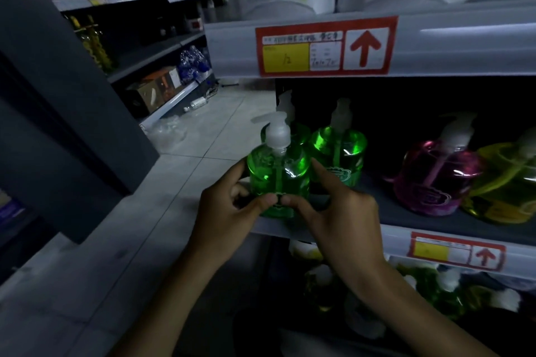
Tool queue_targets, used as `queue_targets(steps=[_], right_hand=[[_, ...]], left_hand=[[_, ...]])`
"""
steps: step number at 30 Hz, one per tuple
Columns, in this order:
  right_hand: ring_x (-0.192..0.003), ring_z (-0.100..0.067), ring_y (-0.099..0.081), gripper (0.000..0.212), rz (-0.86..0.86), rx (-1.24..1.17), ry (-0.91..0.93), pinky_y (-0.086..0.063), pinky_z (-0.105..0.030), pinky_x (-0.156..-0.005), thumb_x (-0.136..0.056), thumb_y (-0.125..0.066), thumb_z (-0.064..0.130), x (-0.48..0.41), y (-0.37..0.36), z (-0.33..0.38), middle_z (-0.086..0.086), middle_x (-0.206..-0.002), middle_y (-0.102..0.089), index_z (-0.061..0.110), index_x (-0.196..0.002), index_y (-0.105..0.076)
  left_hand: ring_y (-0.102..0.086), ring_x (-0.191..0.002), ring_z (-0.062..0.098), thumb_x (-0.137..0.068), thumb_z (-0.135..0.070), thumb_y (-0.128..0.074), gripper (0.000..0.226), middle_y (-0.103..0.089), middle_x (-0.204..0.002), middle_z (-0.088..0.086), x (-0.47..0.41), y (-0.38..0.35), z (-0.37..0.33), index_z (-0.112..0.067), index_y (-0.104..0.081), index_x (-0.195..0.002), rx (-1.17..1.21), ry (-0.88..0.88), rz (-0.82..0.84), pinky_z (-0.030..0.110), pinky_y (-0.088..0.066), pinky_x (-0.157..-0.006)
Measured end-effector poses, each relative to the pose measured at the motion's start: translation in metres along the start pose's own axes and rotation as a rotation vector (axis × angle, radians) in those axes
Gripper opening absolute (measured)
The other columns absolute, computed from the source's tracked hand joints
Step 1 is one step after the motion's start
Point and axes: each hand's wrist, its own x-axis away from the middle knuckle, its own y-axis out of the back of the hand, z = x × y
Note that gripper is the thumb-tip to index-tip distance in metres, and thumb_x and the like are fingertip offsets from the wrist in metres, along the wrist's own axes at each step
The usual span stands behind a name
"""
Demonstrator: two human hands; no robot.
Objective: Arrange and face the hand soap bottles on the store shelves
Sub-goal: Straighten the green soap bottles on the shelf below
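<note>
Left hand (232,206) curled round left flank of front green bottle (278,174). Right hand (342,211) pinching its right side, forefinger straight up against second green bottle (338,156). Bottle at front-left corner of shelf (435,224), spout pointing left.

Risks, my guess: so near lip, loose grip could tip it off; forefinger could knock neighbour.

Base hidden behind thumbs, so set down or lifted, cannot tell. Labels unreadable in gloom. Yellow bottle (504,182) cut by frame.
</note>
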Motion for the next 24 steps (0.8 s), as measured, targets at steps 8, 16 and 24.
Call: queue_targets(steps=[8,16,24], right_hand=[[-0.084,-0.020,-0.073,0.065,0.052,-0.033,-0.025,-0.059,-0.033,-0.075,-0.079,-0.076,0.039,-0.012,-0.008,-0.012,-0.006,-0.096,-0.076,0.024,-0.138,-0.052],[-0.095,-0.023,-0.071,0.059,0.064,-0.018,0.034,-0.057,-0.033,-0.083,-0.085,-0.070,0.025,-0.017,-0.011,-0.026,-0.005,-0.106,-0.074,0.026,-0.140,-0.049],[-0.089,-0.026,-0.071,0.059,0.044,-0.022,0.038,-0.058,-0.039,-0.079,-0.085,-0.069,0.028,-0.017,-0.012,-0.032,-0.006,-0.102,-0.075,0.027,-0.140,-0.048]], left_hand=[[-0.061,-0.060,0.016,-0.082,-0.020,-0.073,0.052,-0.069,-0.078,0.014,-0.021,0.003,0.008,-0.026,-0.055,-0.130,-0.022,-0.006,0.037,0.038,-0.052,-0.062],[-0.065,-0.071,0.030,-0.076,-0.039,-0.072,0.056,-0.069,-0.099,0.015,-0.029,0.004,0.012,-0.036,-0.052,-0.128,-0.009,-0.021,0.092,0.045,-0.055,-0.072],[-0.068,-0.073,0.017,-0.082,-0.021,-0.072,0.051,-0.066,-0.115,-0.008,-0.040,0.004,0.015,-0.020,-0.052,-0.129,-0.022,-0.010,0.151,0.040,-0.056,-0.079]])
